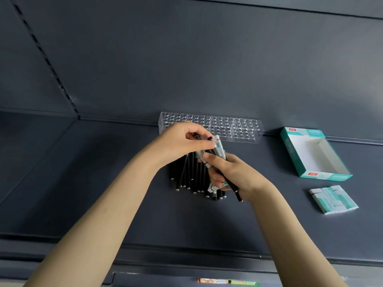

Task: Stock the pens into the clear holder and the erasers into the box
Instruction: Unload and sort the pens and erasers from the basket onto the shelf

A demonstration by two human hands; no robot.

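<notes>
Mid pen-stocking, by the look of it: one black pen (200, 138) pinched btwn thumb & forefinger of the left hand (186, 139), held against a bundle (217, 148) gripped in the curled fingers of the right hand (236, 175). Bundle approx. a 2nd pen (235, 189) plus white-and-teal pieces, unclear whether erasers or wrapping. Directly under the grip, on the dark shelf (103, 183), a loose pile of pens (189, 175), black w/ silver-ringed ends, roughly parallel. Just beyond the grip, against the back wall, the clear holder (238, 129), rows of round holes, no pens seen in those showing. Well right of the grip, the open box (323, 176), teal-edged, looks empty inside; nearer than it, a flat cluster of erasers (333, 198), untouched. Next, prob.: freeing the pinched pen, standing it upright, lining it up w/ one hole, lowering straight w/o nudging the holder.
</notes>
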